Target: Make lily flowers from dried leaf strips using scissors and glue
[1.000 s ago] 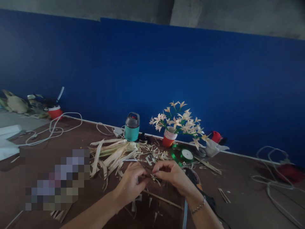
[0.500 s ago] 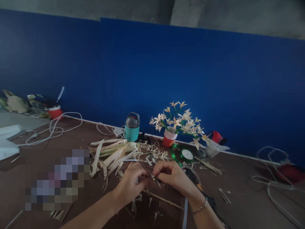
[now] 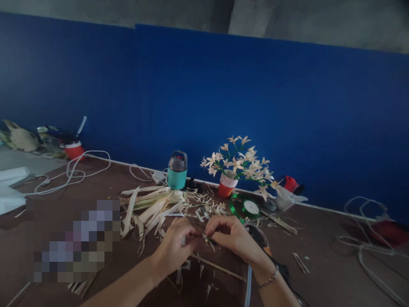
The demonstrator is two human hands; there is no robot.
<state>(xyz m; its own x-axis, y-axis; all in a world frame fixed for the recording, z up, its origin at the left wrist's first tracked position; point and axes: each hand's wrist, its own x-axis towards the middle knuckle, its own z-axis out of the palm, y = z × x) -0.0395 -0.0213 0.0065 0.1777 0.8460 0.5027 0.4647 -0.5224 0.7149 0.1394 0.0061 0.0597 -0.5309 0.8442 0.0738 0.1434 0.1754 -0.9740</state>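
My right hand [image 3: 230,236] pinches a small pale piece of dried husk [image 3: 208,242], its thin petal-like strips hanging below the fingertips. My left hand [image 3: 179,242] has thumb and forefinger pressed together right beside it; whether they grip part of the piece is hidden. Just beyond the hands lie cut husk pieces [image 3: 220,208] and a bundle of long dry husks [image 3: 156,202]. A thin stick [image 3: 220,268] and scraps rest on the brown table under my hands. Farther back, husk flowers [image 3: 238,164] on green stems stand in red paper cups [image 3: 227,185].
Green ribbon on a spool [image 3: 251,208] lies beside the cups. A teal container with a dark lid [image 3: 177,172] stands against the blue partition [image 3: 204,94]. White cables [image 3: 68,172] coil at left and others [image 3: 361,245] at right. A blurred patch [image 3: 76,243] covers the left foreground.
Both hands stay in nearly the same place. The small husk piece between the fingertips has turned slightly.
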